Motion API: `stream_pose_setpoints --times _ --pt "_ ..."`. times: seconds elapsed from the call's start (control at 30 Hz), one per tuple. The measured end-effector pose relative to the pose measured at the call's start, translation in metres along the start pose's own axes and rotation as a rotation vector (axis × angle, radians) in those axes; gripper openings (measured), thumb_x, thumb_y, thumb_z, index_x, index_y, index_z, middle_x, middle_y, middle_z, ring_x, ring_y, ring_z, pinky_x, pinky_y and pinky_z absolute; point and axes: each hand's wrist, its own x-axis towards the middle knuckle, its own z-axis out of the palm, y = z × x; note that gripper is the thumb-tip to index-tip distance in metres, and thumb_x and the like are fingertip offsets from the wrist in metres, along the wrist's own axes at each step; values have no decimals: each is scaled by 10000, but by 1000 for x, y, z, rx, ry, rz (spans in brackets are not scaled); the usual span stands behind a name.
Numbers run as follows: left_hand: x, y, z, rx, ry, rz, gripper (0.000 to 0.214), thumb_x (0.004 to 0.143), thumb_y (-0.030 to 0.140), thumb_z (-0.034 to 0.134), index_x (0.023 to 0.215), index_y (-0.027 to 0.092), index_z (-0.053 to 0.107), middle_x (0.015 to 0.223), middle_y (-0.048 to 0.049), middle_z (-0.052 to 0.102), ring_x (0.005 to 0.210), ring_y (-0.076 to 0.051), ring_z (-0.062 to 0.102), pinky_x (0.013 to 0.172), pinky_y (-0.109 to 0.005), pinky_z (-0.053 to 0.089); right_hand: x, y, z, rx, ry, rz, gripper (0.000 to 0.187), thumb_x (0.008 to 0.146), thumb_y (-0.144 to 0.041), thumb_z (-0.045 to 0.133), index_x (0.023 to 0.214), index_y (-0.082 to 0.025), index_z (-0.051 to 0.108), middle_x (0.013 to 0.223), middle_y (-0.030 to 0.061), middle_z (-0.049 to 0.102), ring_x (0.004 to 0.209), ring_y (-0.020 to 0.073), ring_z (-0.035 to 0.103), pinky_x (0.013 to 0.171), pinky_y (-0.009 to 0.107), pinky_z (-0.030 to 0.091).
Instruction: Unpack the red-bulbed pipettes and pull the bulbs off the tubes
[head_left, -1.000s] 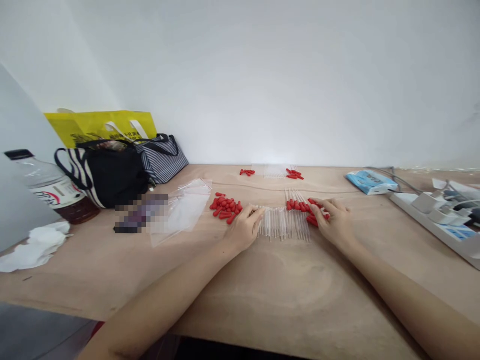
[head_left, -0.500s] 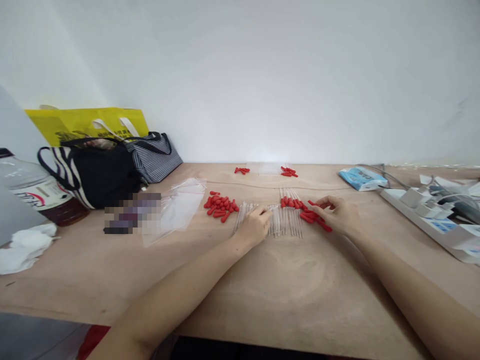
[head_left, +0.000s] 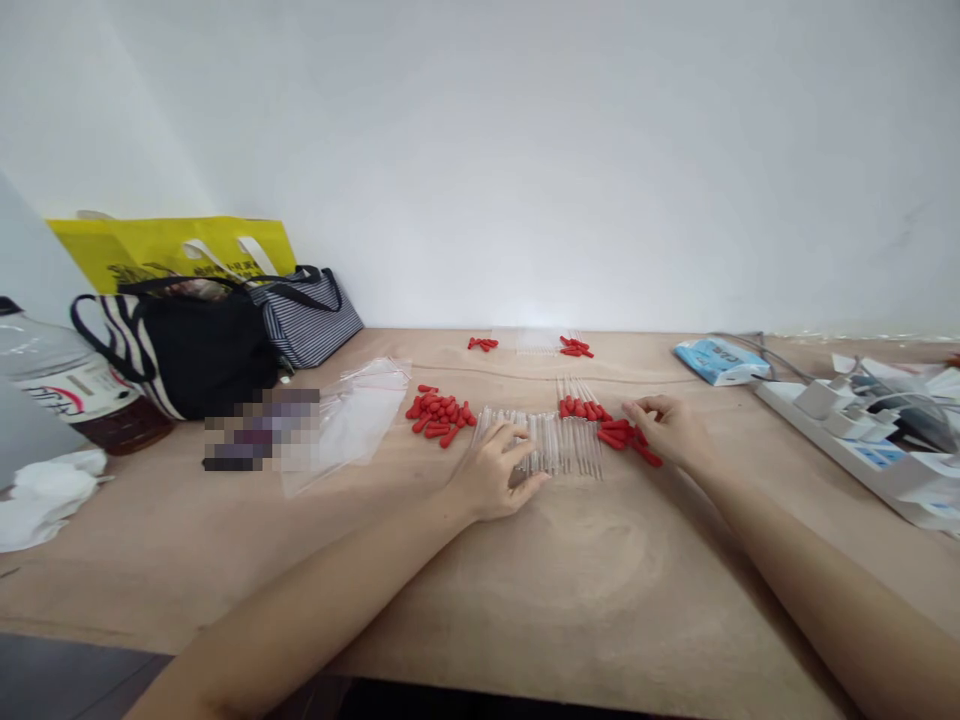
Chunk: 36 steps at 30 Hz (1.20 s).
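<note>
My left hand [head_left: 496,470] rests over the left part of a row of thin clear glass tubes [head_left: 555,445], its fingers apart and curved, with nothing visibly gripped. My right hand [head_left: 667,430] is beside a small pile of red rubber bulbs [head_left: 615,432], thumb and forefinger pinched together; whether anything is between them is hidden. Just behind the row's right end lie several tubes fitted with red bulbs [head_left: 585,408]. To the left of the row is a larger heap of loose red bulbs [head_left: 441,412].
Clear plastic bags [head_left: 352,420] lie at left, near a bottle [head_left: 82,380] and a black bag [head_left: 202,350]. By the wall are more red bulbs [head_left: 576,347] and tubes. A blue tissue pack [head_left: 720,360] and a power strip [head_left: 840,440] with cables stand at right.
My left hand has drawn back slightly toward me and spread its fingers over the tubes. The right hand has stayed by the small pile; the red bulb at its fingertips no longer shows.
</note>
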Motion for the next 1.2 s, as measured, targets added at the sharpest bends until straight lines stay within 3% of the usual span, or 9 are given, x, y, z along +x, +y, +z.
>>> stream_pose_setpoints --times 0.13,0.33,0.47,0.6,0.8,0.93,1.07,1.2 --pt "-12 -7 -16 45 -44 -14 324 721 372 577 973 169 590 986 -95 546 927 -229 490 831 -410 412 24 -4 0 54 -230 224 306 719 -451 492 726 -186 645 538 7 571 501 136 501 477 241 331" --pt "-11 -15 -14 110 -100 -112 608 634 556 610 1110 189 515 1099 -101 514 1049 -267 437 918 -436 344 48 -20 3 10 -496 266 306 567 -438 668 506 -147 591 473 9 534 487 125 472 451 238 328" --pt "-5 -21 -5 157 -106 -200 815 585 634 597 1213 147 417 1183 -135 470 1145 -294 367 978 -456 274 54 -25 4 -38 -534 273 340 476 -421 735 432 -137 551 459 20 524 513 144 487 469 248 349" --pt "0 -25 -1 180 -127 -231 850 576 676 565 1229 159 396 1211 -131 461 1176 -304 338 995 -477 228 58 -24 2 -64 -527 286 347 438 -397 759 411 -127 543 494 57 555 562 178 518 495 268 378" --pt "6 -25 1 199 -122 -234 871 538 695 574 1200 152 416 1189 -143 483 1157 -324 362 972 -514 217 59 -22 -7 5 -447 254 273 549 -390 683 480 -144 589 577 79 618 556 170 527 486 273 397" --pt "3 -25 -3 190 -102 -195 897 524 702 576 1212 155 399 1186 -138 489 1161 -326 362 982 -512 202 42 -31 -8 68 -257 141 227 626 -390 609 593 -166 632 583 58 622 540 163 529 468 260 371" --pt "-5 -26 -12 189 -40 -168 902 543 693 573 1229 141 380 1198 -153 470 1165 -319 363 975 -485 253 2 -45 5 205 -49 -164 260 712 -390 541 822 -174 636 692 46 634 594 149 544 527 252 381" --pt "-12 -26 -19 249 115 -71 642 725 531 539 1213 131 420 1191 -153 480 1166 -276 377 973 -429 296 -43 -54 23 13 199 -492 193 791 -320 493 863 -233 649 777 40 630 780 192 526 704 338 326"
